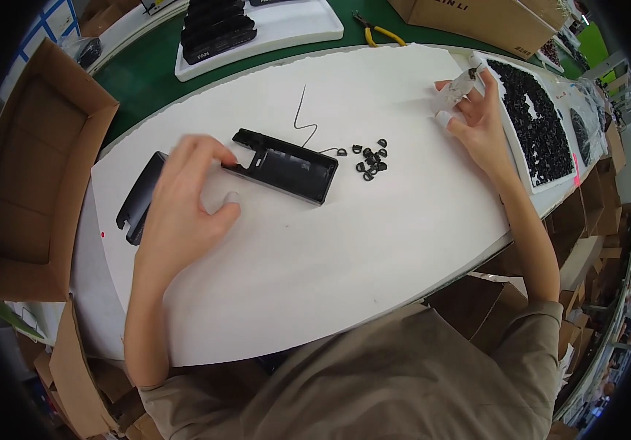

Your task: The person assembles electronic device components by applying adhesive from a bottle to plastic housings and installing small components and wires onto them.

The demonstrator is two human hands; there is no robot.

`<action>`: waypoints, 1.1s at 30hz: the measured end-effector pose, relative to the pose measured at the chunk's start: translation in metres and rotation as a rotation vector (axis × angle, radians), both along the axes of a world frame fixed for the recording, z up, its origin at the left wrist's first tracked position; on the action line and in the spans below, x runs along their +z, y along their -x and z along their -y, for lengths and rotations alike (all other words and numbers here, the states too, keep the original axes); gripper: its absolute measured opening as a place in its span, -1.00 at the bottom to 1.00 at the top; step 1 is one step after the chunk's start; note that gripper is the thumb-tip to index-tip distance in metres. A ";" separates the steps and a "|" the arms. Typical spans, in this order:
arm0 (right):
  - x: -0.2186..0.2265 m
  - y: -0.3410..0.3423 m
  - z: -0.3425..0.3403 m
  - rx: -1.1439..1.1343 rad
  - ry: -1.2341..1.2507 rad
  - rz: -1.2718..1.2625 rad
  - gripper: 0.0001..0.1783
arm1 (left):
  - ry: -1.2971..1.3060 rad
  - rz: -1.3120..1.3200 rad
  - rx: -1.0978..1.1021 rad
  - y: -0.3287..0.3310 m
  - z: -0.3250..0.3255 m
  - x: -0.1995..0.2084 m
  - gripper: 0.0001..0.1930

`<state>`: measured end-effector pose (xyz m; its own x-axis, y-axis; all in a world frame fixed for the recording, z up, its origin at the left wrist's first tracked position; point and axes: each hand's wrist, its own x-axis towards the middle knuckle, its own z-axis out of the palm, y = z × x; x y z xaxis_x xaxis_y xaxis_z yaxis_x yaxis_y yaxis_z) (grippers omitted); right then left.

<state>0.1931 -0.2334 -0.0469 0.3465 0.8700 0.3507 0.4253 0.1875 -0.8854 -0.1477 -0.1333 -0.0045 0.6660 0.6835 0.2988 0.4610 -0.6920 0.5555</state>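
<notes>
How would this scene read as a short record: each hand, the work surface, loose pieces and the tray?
Left hand: at one end of black casing; contact unclear
Right hand: holds pale crumpled item, kind unclear
Surface: white sheet
Right of casing: small black pieces
Beside right hand: white tray of tiny black parts

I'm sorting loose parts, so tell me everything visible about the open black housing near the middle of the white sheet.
The housing is a long, black, shallow shell, seemingly plastic, with low walls around a recessed interior and a notched left end. It lies open side up on the white sheet, slanted, its right end nearer the person. A thin dark wire runs to its far edge. A finger of the left hand is at the notched end; whether it touches is unclear.
</notes>
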 end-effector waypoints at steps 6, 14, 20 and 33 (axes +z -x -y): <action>0.001 0.008 0.020 -0.379 -0.383 0.662 -0.25 | 0.229 -0.207 -0.141 0.004 -0.007 0.007 -0.81; 0.024 0.069 0.000 0.107 0.194 0.497 -0.79 | 0.300 -0.043 -0.157 0.003 0.000 -0.002 -0.86; 0.045 0.071 -0.019 0.176 0.543 0.359 -0.84 | 0.227 0.070 0.017 -0.003 -0.001 -0.012 -0.86; 0.049 0.067 -0.022 0.324 0.510 0.562 -0.77 | 0.183 0.117 0.018 -0.004 -0.003 -0.022 -0.85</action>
